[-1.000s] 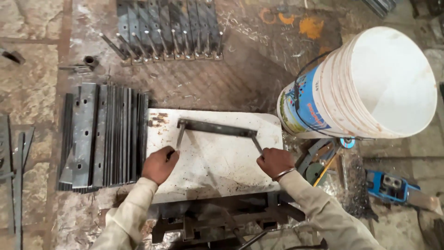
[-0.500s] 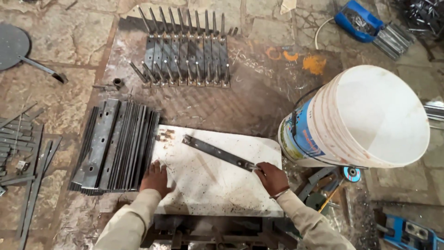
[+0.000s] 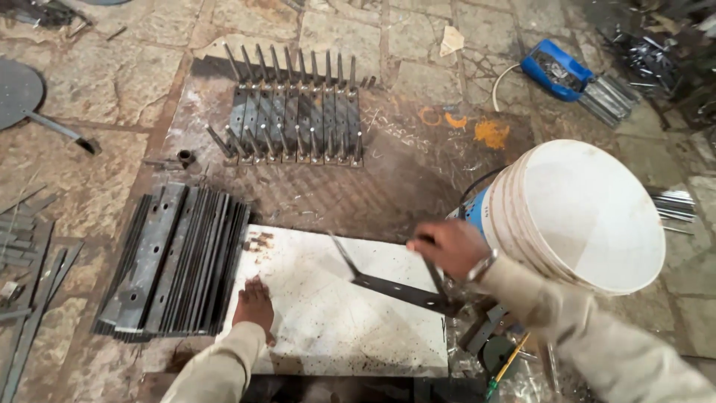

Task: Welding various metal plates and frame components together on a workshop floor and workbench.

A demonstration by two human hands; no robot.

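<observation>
My right hand (image 3: 450, 247) grips one upright rod of a flat dark metal bar with two welded rods (image 3: 395, 287), lifted off the white slab (image 3: 335, 321) and tilted, its other rod pointing up to the left. My left hand (image 3: 254, 304) rests flat on the slab's left edge, fingers together, holding nothing, right beside a stack of flat drilled metal bars (image 3: 171, 261).
A row of finished bars with upright rods (image 3: 294, 119) lies farther off on the rusty steel plate (image 3: 418, 172). A big white bucket (image 3: 582, 216) stands at the right. A blue tool (image 3: 556, 71), loose rods (image 3: 30, 246) and a round disc (image 3: 19, 89) lie on the stone floor.
My right hand has lifted the bar with rods off the slab and carried it rightward, now gripping a rod. My left hand has let go and rests on the slab. The camera view shifted.
</observation>
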